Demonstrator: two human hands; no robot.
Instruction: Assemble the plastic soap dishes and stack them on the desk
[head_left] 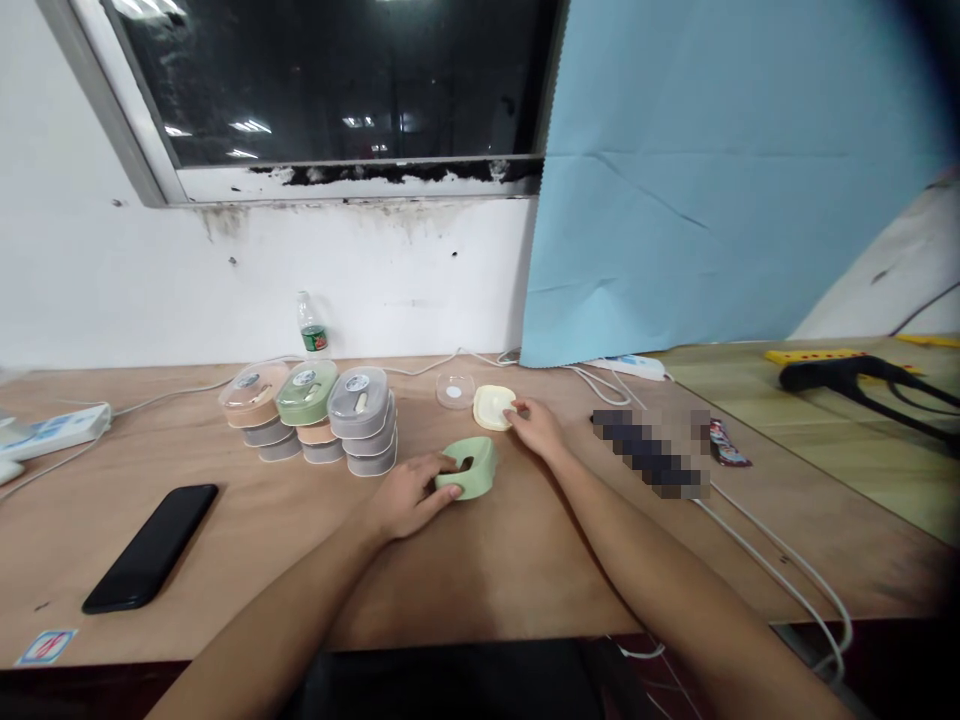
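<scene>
Wooden desk (pixel 420 590) ran beneath window (pixel 337 90). Your left fingers (pixel 437 464) gripped green box (pixel 481 476), on desk ahead of you; right fingers (pixel 519 408) touched right edge of cream tray (pixel 491 407), pinch unclear. Firm left hold, light right touch seemed best. Clear lid (pixel 447 385) lay beside tray, stacked boxes (pixel 364 400) farther left.

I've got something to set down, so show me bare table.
Bare wood shows between the phone, stacked boxes and left forearm, and between it and the right forearm, nearer than the green container. It's crowded farther back, where the left hand, container, right hand and cream piece sit close.
</scene>
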